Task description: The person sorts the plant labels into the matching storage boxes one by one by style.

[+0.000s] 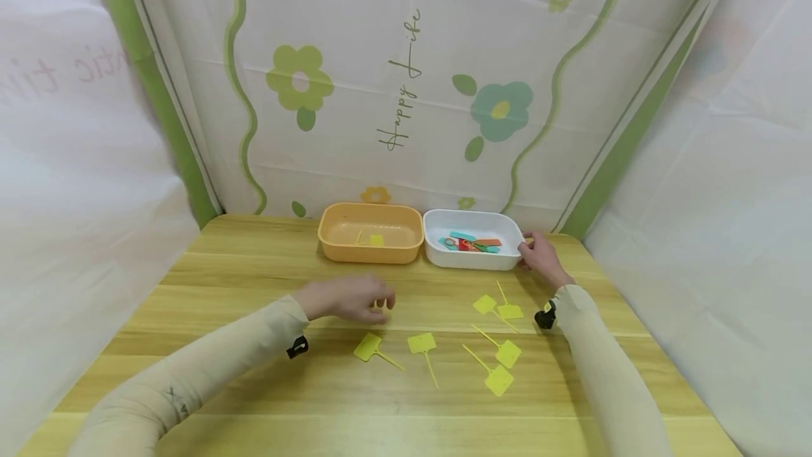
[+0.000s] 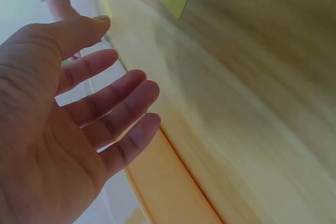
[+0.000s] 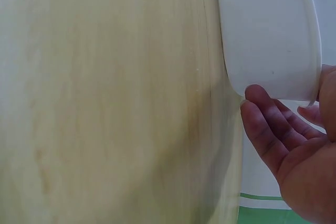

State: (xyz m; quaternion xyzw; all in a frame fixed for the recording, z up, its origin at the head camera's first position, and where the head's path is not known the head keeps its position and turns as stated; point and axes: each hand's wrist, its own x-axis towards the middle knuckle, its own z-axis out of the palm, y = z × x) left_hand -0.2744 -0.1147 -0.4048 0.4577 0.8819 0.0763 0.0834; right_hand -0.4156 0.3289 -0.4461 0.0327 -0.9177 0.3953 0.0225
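Noted at the left hand (image 1: 349, 298): spread, with fingers loosely bent and spaced apart, palm visible in the left wrist view; blurred in the head view; exact height over the table (image 1: 285, 400) not determinable. Nearest to that hand: a yellow tag (image 1: 366, 346) with a slim stem, lying flat on the near side, stem pointing right.

Noted at the right hand (image 1: 542, 257): pinching the right end of the white bin (image 1: 474, 259), with fingertips against the outer wall and contact at the rim; placing of the thumb partly hidden.

Further out, on the table: one yellow tag (image 1: 422, 344) in front of the bins, stem toward the near edge; four more to the right, in two pairs. In the farther pair, near the white bin, tags (image 1: 485, 304) and (image 1: 510, 312) with one stem beside the other tag's plate; in the nearer pair, tags (image 1: 508, 354) and (image 1: 498, 380), stems pointing up and left.

Inside the orange bin (image 1: 371, 254), just beside the white one: yellow pieces (image 1: 377, 240). Inside the white bin: a cluster of small teal, red, orange and green items (image 1: 471, 243).

Behind both bins: white fabric (image 1: 355, 34) with printed flowers and "Happy Life" lettering.
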